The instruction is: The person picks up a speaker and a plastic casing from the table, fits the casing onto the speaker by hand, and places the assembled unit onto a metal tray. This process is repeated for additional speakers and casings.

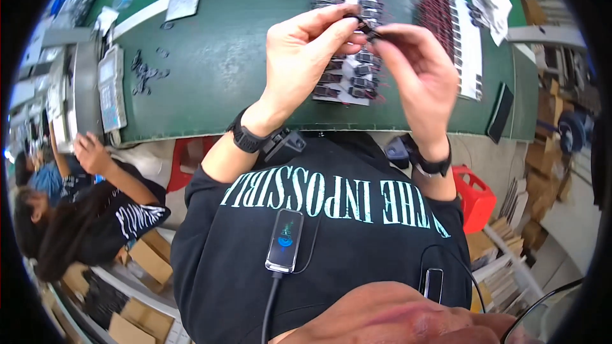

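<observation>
Obscured: middle and ends of the small black part [364, 27] largely covered by the grip; exact shape cannot be told;
Part: dark, slim, tilted; at one o'clock in view, over rows of black units [364, 83];
Left hand [312, 41]: pinching its ten-o'clock end;
Right hand [417, 64]: narrowed on its four-o'clock end, contact partly hidden

A green bench [223, 64], rows of small parts [328, 79] and cardboard boxes [153, 257] mark a factory workshop.

wearer's two hands [299, 44] [422, 70], two black wristbands [245, 136] [437, 165]
</observation>
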`<state>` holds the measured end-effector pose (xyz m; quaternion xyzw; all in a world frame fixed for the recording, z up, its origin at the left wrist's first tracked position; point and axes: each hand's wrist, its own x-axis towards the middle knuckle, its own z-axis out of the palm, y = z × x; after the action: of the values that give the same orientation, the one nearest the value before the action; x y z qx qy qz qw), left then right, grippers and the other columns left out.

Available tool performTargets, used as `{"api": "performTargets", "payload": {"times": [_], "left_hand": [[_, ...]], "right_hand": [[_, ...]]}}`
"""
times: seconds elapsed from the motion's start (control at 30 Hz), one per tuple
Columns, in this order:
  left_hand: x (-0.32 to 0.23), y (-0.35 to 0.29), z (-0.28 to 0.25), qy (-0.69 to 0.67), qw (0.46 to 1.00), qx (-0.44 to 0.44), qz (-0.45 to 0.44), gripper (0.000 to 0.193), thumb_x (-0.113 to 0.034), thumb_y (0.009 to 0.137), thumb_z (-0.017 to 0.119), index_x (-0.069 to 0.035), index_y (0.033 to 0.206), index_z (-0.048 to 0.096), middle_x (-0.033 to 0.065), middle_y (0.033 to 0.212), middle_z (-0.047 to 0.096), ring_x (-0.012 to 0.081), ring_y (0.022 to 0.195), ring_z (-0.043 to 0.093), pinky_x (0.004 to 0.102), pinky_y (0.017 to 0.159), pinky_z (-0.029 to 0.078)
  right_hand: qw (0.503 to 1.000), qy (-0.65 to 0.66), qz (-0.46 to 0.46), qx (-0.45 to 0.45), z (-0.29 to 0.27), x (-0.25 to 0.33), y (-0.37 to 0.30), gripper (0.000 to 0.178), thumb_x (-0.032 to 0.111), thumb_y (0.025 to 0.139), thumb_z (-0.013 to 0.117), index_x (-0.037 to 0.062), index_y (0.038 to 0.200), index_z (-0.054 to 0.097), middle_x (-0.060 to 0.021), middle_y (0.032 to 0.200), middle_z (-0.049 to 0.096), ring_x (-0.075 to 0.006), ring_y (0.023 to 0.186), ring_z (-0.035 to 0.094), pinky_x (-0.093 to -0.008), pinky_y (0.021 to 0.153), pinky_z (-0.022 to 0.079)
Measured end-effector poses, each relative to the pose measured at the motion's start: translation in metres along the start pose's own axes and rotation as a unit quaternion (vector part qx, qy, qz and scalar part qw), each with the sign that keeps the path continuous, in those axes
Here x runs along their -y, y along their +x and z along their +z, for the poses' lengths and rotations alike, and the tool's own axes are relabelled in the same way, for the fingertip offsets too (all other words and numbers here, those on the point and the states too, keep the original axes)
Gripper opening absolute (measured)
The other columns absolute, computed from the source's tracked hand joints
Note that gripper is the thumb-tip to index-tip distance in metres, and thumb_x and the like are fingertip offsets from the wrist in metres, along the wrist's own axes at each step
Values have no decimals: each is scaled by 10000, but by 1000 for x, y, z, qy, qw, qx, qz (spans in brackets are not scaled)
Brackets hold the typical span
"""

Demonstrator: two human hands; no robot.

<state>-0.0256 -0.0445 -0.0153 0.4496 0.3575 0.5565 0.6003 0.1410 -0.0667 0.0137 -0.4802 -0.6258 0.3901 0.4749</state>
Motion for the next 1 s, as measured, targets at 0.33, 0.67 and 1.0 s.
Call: {"api": "performTargets", "payload": {"times": [0.33, 0.67, 1.0], "left_hand": [[13, -5, 2, -37, 995, 16, -92, 282, -93, 995, 548, 22, 1245, 612, 125, 1124, 676, 180, 986, 690, 279, 843, 594], [16, -6, -3, -34, 994, 8, -105, 280, -98, 998, 544, 24, 1241, 612, 123, 1122, 674, 177, 992, 687, 281, 851, 591], [15, -9, 0, -16, 998, 9, -62, 265, -55, 1000, 519, 71, 1223, 586, 129, 1096, 672, 161, 981, 679, 265, 832, 594]], "right_hand": [[998, 53, 27, -16, 1, -32, 7, 178, -5, 915, 647, -19, 1093, 651, -39, 998, 676, -78, 890, 644, -201, 794, 517], [999, -9, 31, -1, 5, -30, 7, 160, 47, 917, 663, -16, 1064, 662, -33, 962, 687, -66, 859, 642, -198, 770, 515], [999, -44, 14, -7, 7, -33, 10, 144, 45, 896, 675, 0, 1033, 682, -40, 933, 694, -77, 833, 648, -221, 760, 515]]}}
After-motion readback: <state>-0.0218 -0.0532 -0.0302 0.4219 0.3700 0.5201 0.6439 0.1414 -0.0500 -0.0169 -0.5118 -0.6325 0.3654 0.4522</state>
